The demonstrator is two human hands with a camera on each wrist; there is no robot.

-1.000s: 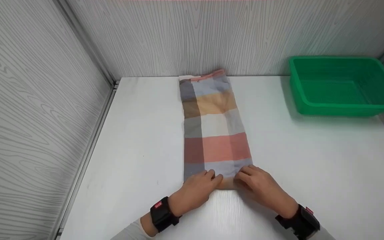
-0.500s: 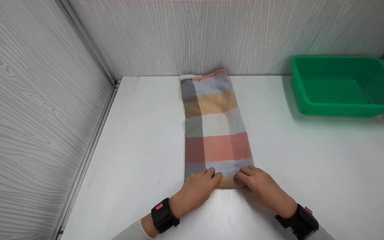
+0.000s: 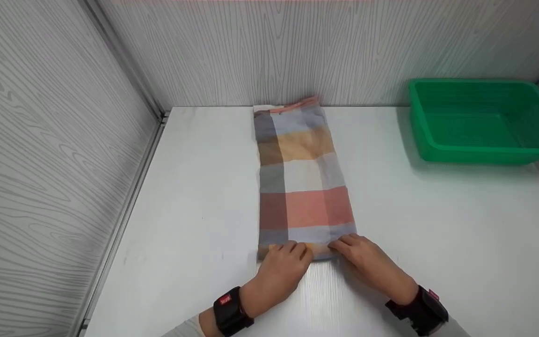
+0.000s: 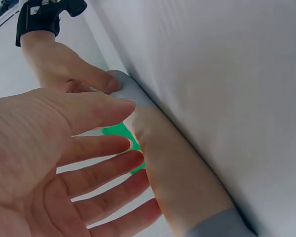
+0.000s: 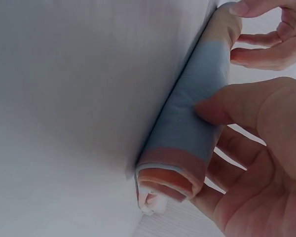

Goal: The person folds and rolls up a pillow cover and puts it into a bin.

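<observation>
We had both hands at the near end of the checked cloth (image 3: 300,178), a long folded strip of soft woven cotton in grey, orange, white and salmon blocks. Its long axis ran straight away from us, from near the desk's (image 3: 438,224) front edge to the back wall, so the cloth lay dead ahead. Its near end was wound into a tight roll (image 5: 192,133) lying crosswise. Our left hand (image 3: 281,267) curled its fingers over the roll's left part; our right hand (image 3: 367,262) gripped the right part, thumb pressed on top. Both were equally near. A green mesh plastic basket (image 3: 466,152) sat by the far right corner, well apart
</observation>
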